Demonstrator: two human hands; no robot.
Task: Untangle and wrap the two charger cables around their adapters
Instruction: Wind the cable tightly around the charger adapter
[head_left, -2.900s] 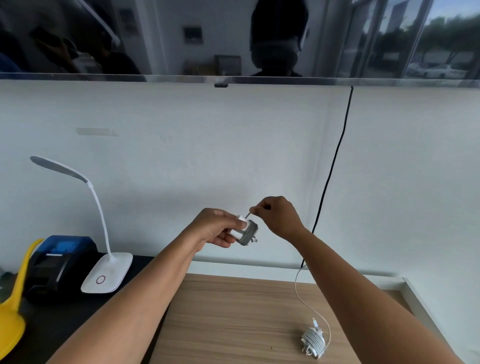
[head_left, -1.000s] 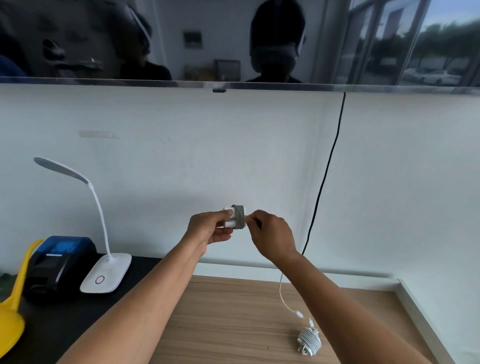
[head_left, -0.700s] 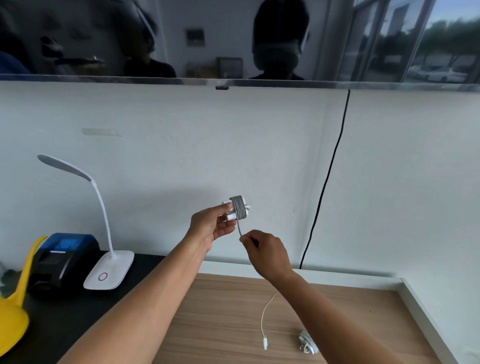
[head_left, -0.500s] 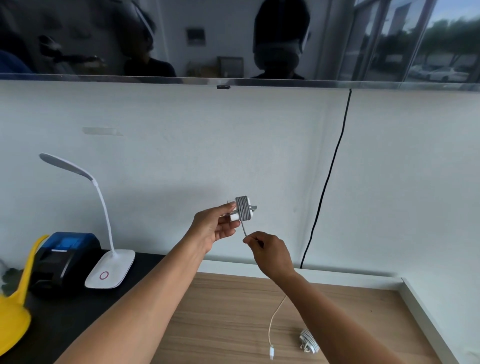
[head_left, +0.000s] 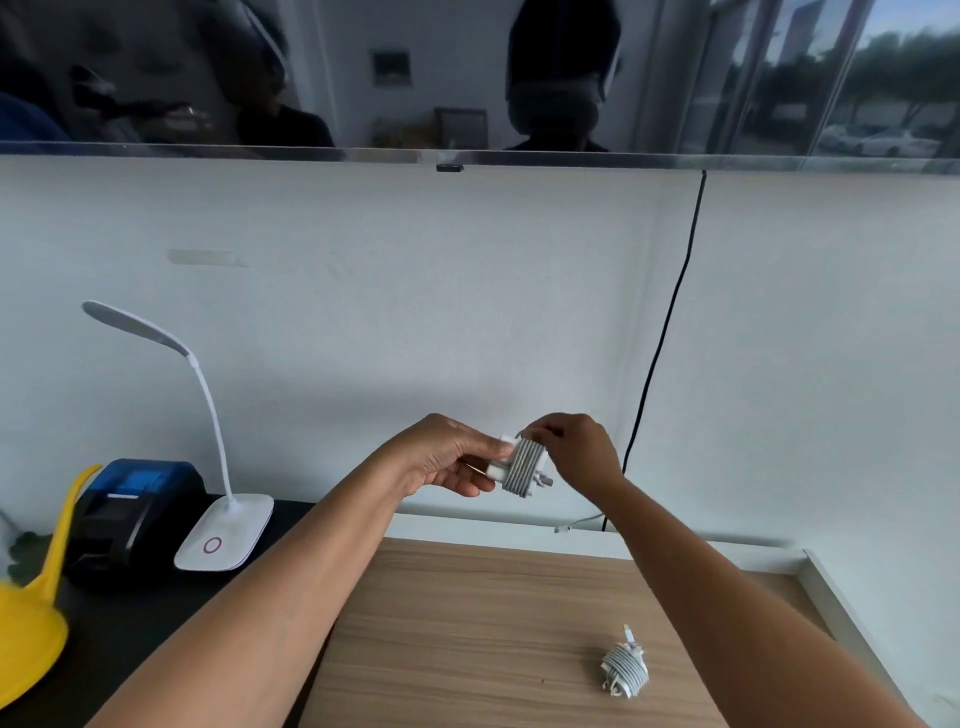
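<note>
While the left hand (head_left: 447, 462) grips the adapter (head_left: 500, 467) aloft to steady it, the right hand (head_left: 576, 449) pinches its cable (head_left: 523, 467) against the coil (apparently the final turns); the other wrapped charger (head_left: 625, 670) lies on the tabletop (head_left: 467, 623).

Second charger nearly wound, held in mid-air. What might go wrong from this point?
The right hand pinches the cable atop the coil while a short tail is loose; a slipped grip may loosen the turns on the adapter, which the left hand holds above the desk. The wrapped charger lying there has its connector sticking out, so it may unwind.
</note>
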